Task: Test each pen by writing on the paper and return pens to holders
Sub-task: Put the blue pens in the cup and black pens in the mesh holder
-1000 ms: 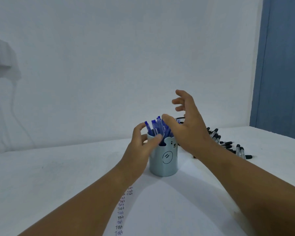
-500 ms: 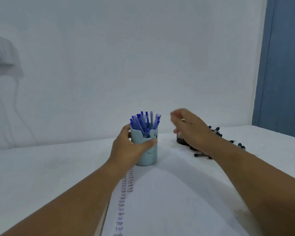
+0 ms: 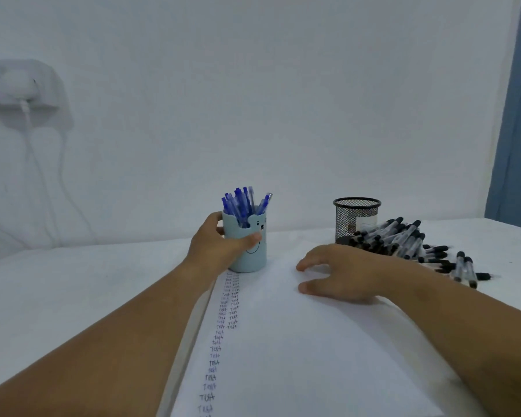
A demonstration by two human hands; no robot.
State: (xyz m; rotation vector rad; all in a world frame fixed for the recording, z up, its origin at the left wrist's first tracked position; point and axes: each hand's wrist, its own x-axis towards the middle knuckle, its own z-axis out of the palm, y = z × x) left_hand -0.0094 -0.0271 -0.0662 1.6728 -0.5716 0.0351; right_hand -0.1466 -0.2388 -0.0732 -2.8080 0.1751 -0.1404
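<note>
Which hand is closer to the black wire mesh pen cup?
Right. The right hand rests on the white paper just before the black mesh cup; the left hand grips the blue bear cup, farther away.

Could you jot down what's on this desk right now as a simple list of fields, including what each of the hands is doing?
left hand: grips the light blue bear-face cup
right hand: rests on the paper, fingers spread, holding nothing
blue pens: standing in the bear-face cup
black mesh holder: upright, no pens visible sticking out of it
black-capped pens: loose pile on the table beside the mesh holder
paper markings: columns of handwritten "Test" down the left side
wall: charger and cables at far left
</note>
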